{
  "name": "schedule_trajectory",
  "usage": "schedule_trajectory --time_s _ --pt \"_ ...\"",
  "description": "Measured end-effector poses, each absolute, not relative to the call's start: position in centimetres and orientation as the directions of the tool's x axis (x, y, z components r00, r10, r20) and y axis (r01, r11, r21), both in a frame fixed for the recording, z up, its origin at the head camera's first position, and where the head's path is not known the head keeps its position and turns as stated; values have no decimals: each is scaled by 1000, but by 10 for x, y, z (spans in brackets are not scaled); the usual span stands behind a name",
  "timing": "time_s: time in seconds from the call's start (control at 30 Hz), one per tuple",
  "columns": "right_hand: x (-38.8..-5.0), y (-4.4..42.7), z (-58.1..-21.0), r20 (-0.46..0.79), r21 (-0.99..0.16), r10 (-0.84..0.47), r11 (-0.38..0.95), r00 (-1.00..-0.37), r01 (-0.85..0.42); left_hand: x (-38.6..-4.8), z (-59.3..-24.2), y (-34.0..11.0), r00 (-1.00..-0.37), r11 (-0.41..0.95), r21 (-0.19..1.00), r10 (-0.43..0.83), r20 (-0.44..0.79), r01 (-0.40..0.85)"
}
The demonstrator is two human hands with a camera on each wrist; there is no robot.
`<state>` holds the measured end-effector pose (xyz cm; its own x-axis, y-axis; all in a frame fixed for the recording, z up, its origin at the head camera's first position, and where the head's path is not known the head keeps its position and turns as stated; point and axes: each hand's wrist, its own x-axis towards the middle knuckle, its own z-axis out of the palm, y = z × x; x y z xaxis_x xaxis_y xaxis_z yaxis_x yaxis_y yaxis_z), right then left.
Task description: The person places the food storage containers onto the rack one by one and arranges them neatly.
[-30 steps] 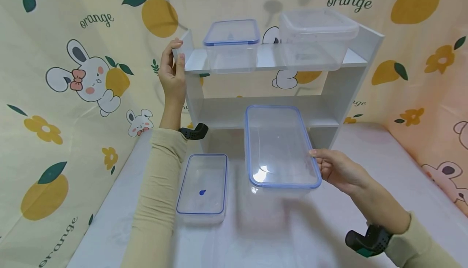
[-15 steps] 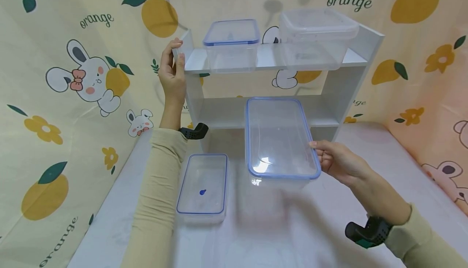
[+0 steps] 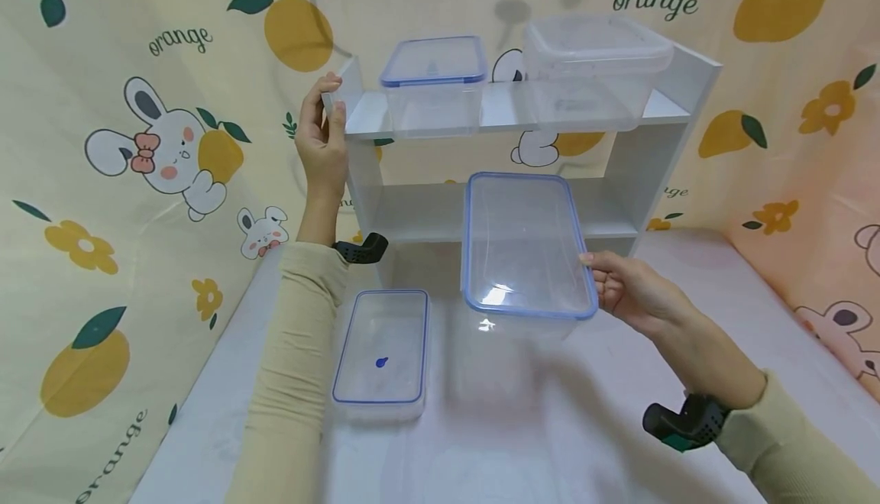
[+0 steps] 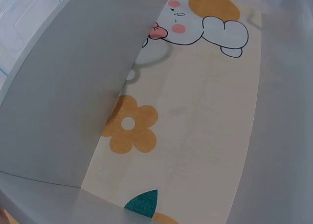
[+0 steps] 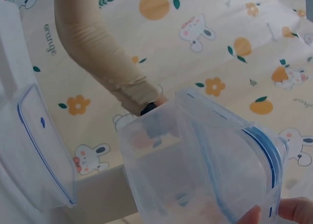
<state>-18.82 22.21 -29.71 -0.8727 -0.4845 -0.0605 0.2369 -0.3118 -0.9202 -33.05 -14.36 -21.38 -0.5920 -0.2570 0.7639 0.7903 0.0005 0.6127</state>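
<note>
In the head view my left hand [image 3: 323, 141] grips the upper front edge of the white shelf unit's [image 3: 622, 156] left side panel, thumb on the inner side. My right hand [image 3: 638, 294] pinches the right rim of a clear plastic food container [image 3: 524, 240] with a blue-edged lid. This container is held above the table, in front of the middle shelf, its lid tilted toward me. In the right wrist view, the container's clear side wall [image 5: 161, 180] fills the lower middle, with fingertips at its lid edge. The left wrist view shows the shelf's inside, not the hand's grip.
A smaller blue-rimmed container [image 3: 380, 344] stands on the white table [image 3: 481, 466] at front left. On the top shelf sit another blue-lidded container [image 3: 435, 88] and a larger frosted container [image 3: 594, 80]. Patterned cloth [image 3: 172, 260] hangs behind and at the sides.
My right hand has raised the blue-lidded container and moved it slightly toward the shelf unit. The left hand keeps its grip on the side panel.
</note>
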Motion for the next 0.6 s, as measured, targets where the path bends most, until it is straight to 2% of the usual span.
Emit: schedule_trajectory --time_s 0.27,0.6 --pt "-191 222 -290 -159 -905 -390 -309 -907 292 -343 -219 -147 -560 -8 578 -261 786 816" --pt "-195 214 -284 -220 -880 -357 -329 -908 343 -342 -219 -147 -567 6 588 -259 782 809"
